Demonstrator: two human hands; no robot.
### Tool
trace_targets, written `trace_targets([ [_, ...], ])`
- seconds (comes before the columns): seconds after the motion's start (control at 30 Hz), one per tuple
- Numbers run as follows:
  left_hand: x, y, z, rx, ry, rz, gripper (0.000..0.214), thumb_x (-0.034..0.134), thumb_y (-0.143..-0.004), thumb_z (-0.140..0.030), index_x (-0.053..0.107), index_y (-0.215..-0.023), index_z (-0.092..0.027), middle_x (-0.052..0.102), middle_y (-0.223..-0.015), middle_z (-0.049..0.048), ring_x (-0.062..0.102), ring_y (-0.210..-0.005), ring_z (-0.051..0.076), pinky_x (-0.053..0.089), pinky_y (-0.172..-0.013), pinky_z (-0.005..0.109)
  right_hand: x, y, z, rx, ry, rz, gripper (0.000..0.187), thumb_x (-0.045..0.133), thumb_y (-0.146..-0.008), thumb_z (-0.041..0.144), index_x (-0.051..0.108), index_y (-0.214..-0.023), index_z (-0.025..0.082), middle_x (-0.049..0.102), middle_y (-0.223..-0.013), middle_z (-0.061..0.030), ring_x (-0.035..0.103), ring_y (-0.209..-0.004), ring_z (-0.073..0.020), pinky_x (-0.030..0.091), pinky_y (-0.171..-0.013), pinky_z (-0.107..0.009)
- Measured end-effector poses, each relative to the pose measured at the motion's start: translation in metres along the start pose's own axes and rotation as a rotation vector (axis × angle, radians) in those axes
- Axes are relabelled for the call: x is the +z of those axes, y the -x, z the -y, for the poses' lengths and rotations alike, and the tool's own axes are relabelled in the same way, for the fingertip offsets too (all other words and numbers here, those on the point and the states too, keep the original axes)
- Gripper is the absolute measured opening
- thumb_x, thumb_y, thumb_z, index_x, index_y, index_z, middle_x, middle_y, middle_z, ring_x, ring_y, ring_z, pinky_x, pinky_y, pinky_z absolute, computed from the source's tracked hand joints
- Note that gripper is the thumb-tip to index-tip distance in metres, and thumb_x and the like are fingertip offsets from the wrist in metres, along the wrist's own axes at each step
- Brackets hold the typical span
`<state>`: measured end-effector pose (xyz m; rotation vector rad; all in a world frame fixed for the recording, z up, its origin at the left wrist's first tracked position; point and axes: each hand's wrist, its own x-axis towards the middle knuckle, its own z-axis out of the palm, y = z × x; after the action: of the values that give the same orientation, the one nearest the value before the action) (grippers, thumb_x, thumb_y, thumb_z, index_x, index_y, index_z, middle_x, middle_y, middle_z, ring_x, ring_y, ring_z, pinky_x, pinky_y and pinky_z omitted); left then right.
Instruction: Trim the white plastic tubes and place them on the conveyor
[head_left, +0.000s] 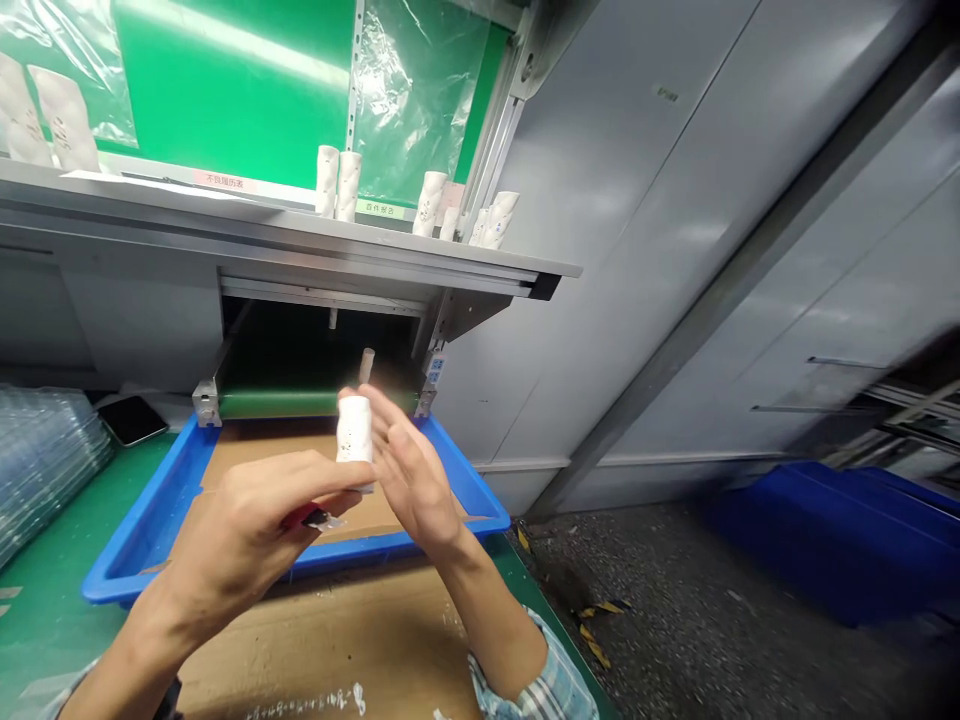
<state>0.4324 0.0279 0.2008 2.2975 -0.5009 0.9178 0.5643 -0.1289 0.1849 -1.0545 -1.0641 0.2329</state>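
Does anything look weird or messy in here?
Yes, a little. Scraps of yellow and black tape lie on the speckled grey floor beside the green bench mat. They look odd because they are scattered in loose bits, not stuck down in a neat line.

factory workstation: green bench mat [45, 520], blue tray [150, 520]

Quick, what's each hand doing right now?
Left hand: cannot tell; fingers curl at the base of the white tube.
Right hand: open, fingers spread beside the tube.
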Motion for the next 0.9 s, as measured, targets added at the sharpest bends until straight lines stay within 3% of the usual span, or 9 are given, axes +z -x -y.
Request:
trace_targets([
  [0.1,0.005,0.002,0.001,0.026,-0.034,0.041,0.035,0.051,-0.106,-0.014,0.074,-0.127,-0.029,0.075,-0.083,-0.0009,0.068,-0.068,0.011,0.051,-0.065,0.020,-0.003,-0.004,0.000,0.206,-0.181,0.059,0.054,0.061,-0.105,0.055,0.060,-0.146,0.019,0.078,-0.129,-0.0160,0.078,-0.116,-0.0289,0.065,-0.100,-0.048],
  [0.2,0.002,0.000,-0.001,-0.147,-0.057,-0.071,0.027,0.054,-0.109,-0.034,0.069,-0.130,-0.027,0.068,-0.072,-0.0043,0.055,-0.052,0.009,0.046,-0.054,0.019,-0.006,-0.005,-0.002,0.113,-0.154,0.014,0.052,0.075,-0.098,0.051,0.064,-0.141,0.023,0.081,-0.120,-0.0105,0.082,-0.101,-0.0237,0.068,-0.086,-0.037],
  [0.27,-0.002,-0.003,-0.001,-0.288,-0.131,-0.161,0.037,0.059,-0.105,-0.052,0.062,-0.130,-0.026,0.064,-0.069,-0.0059,0.053,-0.049,0.011,0.044,-0.051,0.020,-0.006,-0.005,-0.003,0.023,-0.003,-0.013,0.047,0.081,-0.096,0.043,0.067,-0.136,0.025,0.081,-0.120,-0.0081,0.080,-0.105,-0.0222,0.067,-0.092,-0.036],
  [0.33,-0.005,-0.005,0.000,-0.341,-0.183,-0.171,0.044,0.055,-0.103,-0.061,0.057,-0.126,-0.024,0.065,-0.075,-0.0040,0.061,-0.057,0.014,0.048,-0.055,0.023,-0.005,-0.004,-0.003,-0.048,0.203,-0.029,0.043,0.083,-0.095,0.036,0.069,-0.134,0.025,0.081,-0.122,-0.0064,0.078,-0.112,-0.0216,0.063,-0.104,-0.038],
  [0.43,-0.008,-0.006,0.003,-0.371,-0.212,-0.090,0.036,0.037,-0.110,-0.057,0.054,-0.109,-0.025,0.066,-0.077,-0.0029,0.062,-0.059,0.015,0.048,-0.057,0.025,-0.003,-0.003,-0.002,-0.155,0.445,-0.031,0.037,0.080,-0.097,0.029,0.072,-0.133,0.027,0.079,-0.127,-0.0054,0.075,-0.117,-0.0208,0.059,-0.110,-0.039],
  [0.57,-0.009,-0.005,0.004,-0.309,-0.274,0.000,0.040,0.030,-0.114,-0.047,0.050,-0.086,-0.026,0.058,-0.066,-0.0054,0.056,-0.053,0.014,0.041,-0.053,0.024,-0.003,-0.002,0.000,-0.251,0.568,-0.021,0.035,0.076,-0.100,0.023,0.072,-0.134,0.029,0.078,-0.127,-0.0051,0.074,-0.117,-0.0210,0.061,-0.105,-0.038],
  [0.77,-0.002,-0.006,-0.002,-0.188,-0.499,-0.068,0.043,0.048,-0.107,-0.062,0.059,-0.091,-0.024,0.071,-0.073,-0.0033,0.066,-0.056,0.016,0.039,-0.055,0.027,-0.004,-0.001,0.002,-0.273,0.585,0.045,0.038,0.074,-0.101,0.022,0.070,-0.138,0.030,0.077,-0.130,-0.0056,0.072,-0.120,-0.0223,0.060,-0.105,-0.038],
  [0.9,0.002,-0.006,-0.002,-0.150,-0.662,-0.106,0.048,0.044,-0.109,-0.062,0.057,-0.085,-0.023,0.071,-0.070,-0.0006,0.070,-0.058,0.019,0.034,-0.055,0.030,-0.003,0.000,0.006,-0.264,0.596,0.071,0.037,0.073,-0.101,0.023,0.070,-0.137,0.031,0.076,-0.129,-0.0059,0.072,-0.120,-0.0230,0.061,-0.103,-0.037],
])
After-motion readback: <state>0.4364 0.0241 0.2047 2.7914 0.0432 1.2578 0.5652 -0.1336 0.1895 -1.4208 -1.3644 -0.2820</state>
